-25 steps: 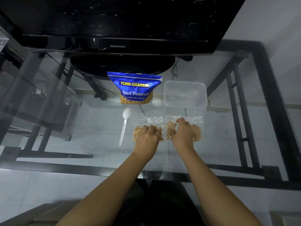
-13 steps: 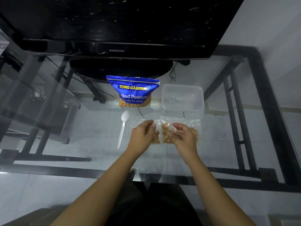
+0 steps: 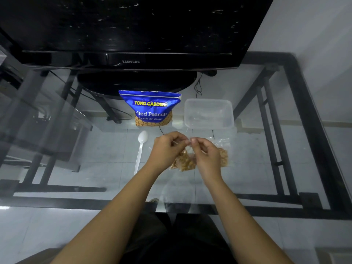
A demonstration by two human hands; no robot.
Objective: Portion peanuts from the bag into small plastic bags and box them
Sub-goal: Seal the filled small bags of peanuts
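Note:
A small clear plastic bag of peanuts (image 3: 183,161) hangs between my hands above the glass table. My left hand (image 3: 165,149) and my right hand (image 3: 204,155) both pinch its top edge, fingertips almost touching. A second small bag of peanuts (image 3: 223,156) lies flat on the glass just right of my right hand. The blue peanut bag (image 3: 150,108) stands upright behind my hands. To its right sits an open clear plastic box (image 3: 208,114), with nothing I can make out inside.
A white plastic spoon (image 3: 140,149) lies left of my left hand. A black TV (image 3: 131,35) on its stand fills the back of the glass table (image 3: 257,159). The table's black frame runs along the near and right edges.
Both hands rested on two peanut bags lying on the glass. They have since come together and lifted the left bag by its top; the right bag stays on the table.

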